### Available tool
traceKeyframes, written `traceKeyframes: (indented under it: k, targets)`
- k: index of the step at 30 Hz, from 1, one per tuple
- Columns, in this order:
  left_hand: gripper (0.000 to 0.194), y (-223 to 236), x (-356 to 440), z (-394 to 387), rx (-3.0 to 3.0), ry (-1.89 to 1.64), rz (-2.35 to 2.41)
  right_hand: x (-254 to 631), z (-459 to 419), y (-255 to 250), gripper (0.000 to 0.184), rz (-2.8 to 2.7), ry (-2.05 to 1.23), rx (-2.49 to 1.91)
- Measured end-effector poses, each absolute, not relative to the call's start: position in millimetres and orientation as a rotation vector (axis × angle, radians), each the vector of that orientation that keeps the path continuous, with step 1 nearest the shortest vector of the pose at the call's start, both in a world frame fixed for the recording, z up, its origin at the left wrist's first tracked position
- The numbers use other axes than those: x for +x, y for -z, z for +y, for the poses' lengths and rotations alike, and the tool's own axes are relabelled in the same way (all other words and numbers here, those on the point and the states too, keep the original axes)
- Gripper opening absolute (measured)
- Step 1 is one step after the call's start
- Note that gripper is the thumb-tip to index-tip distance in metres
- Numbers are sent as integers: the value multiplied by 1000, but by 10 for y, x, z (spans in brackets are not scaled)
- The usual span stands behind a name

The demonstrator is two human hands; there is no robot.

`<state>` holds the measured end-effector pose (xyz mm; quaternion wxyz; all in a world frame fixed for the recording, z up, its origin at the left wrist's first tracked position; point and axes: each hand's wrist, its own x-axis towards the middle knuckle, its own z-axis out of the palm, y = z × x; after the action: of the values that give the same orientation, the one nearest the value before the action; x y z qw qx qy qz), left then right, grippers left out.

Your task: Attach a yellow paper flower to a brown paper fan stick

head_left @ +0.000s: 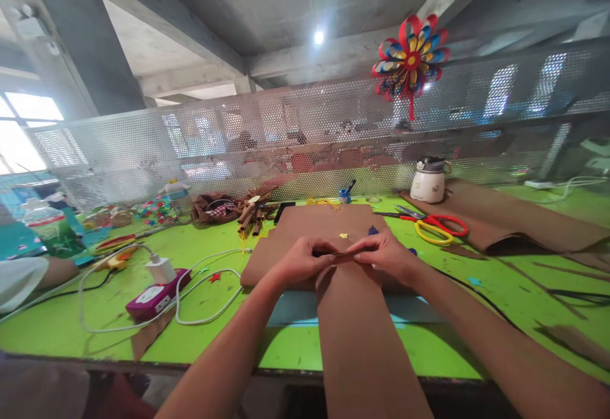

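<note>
A long strip of brown paper (362,343) runs from the table's near edge toward me, its far end raised between my hands. My left hand (307,260) pinches that end at its left side, thumb and fingers closed on it. At the right side of the same end, my right hand (386,255) pinches it too. Both hands are over a flat stack of brown paper (290,228), which lies on a pale blue sheet (295,309). A small yellow scrap (344,236) lies on the stack just beyond my fingers.
Red-handled scissors (448,223) and yellow-handled scissors (433,233) lie right of the stack, near a white bottle (427,180) and a brown paper roll (524,222). A purple power strip (157,295) with white cables is at left. Another person's arm (52,273) rests far left.
</note>
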<state>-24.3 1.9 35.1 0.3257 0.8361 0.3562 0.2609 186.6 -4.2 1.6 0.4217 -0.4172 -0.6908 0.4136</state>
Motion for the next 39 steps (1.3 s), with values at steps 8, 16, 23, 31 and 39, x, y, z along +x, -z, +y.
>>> traceKeyframes:
  k: [8,16,23,31,39]
  targets:
    - [39,-367,-273,42,2352,-489,910,1801,-94,-22,19,-1939,-873,-888]
    - [35,-417,-284,-38,1996,-440,754,1794,-167,-86,18,-1977,-717,-819]
    - [35,-367,-241,-57,1861,-454,776,1788,-157,-79,17,-1980,-683,-795]
    - [38,-375,-257,-36,2106,-370,800,1870,-271,-263,24,-2069,-944,-902]
    - [37,-385,-229,-56,2266,-351,831,1883,-146,-155,36,-2144,-894,-1111]
